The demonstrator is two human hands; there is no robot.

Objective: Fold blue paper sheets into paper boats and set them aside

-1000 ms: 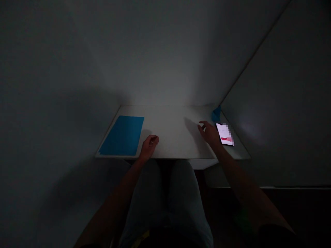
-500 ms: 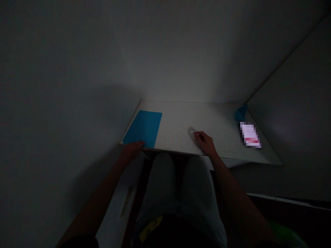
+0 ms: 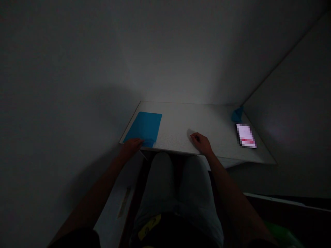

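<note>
Sheets [image 3: 147,124], blue and stacked, lie on the white table [image 3: 181,119] at its left end; the left hand [image 3: 132,146] meets their near edge, its grip unclear. At the table's middle, the right hand [image 3: 201,142] curls, contents unclear.

We are looking at a blue sheet [image 3: 146,124], smooth, matt and paper-like, on a dull, faintly speckled tabletop [image 3: 178,119]. We are seeing denim-like cloth in the trousers [image 3: 159,182].

No text, label or number can be read.
</note>
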